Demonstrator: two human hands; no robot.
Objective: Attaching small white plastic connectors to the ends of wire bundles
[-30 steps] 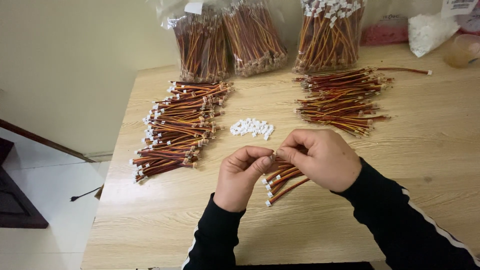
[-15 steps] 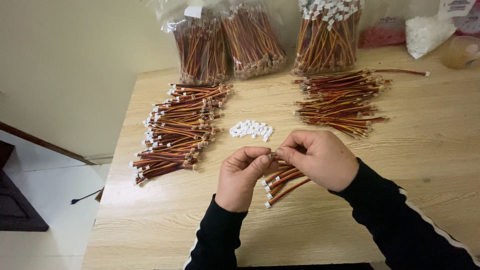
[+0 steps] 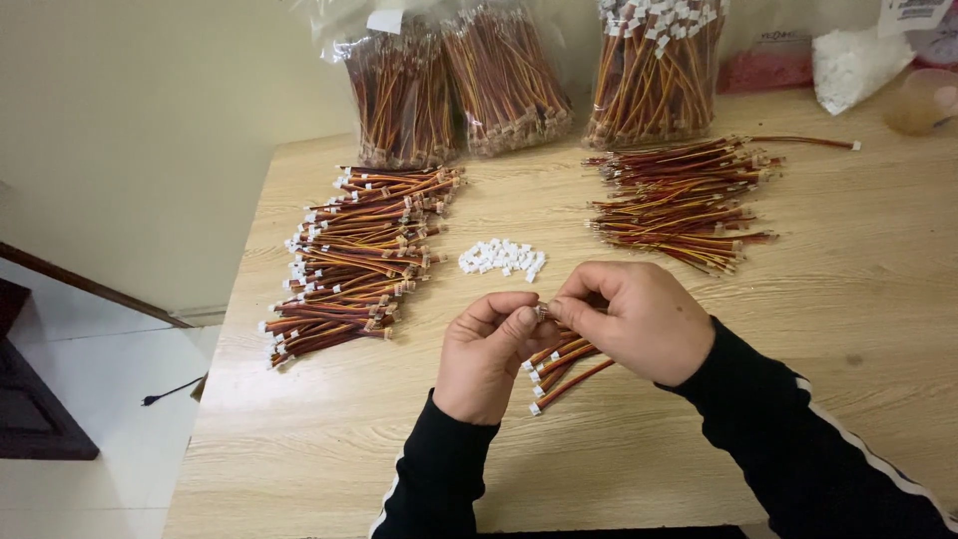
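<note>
Wire bundle (image 3: 561, 367) angled lower-left to upper-right, pinched by left hand (image 3: 486, 357) and right hand (image 3: 639, 319).

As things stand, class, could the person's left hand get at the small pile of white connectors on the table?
Probably yes: the left hand is near the pile of white connectors, with bare table between, though its fingers pinch a wire.

A single head-worn camera looks steeply down and forward over the wooden worktop (image 3: 329, 439) from its near edge, facing the far edge by the wall. It sits close above the near-centre; the worktop's left edge and the floor beyond show.
</note>
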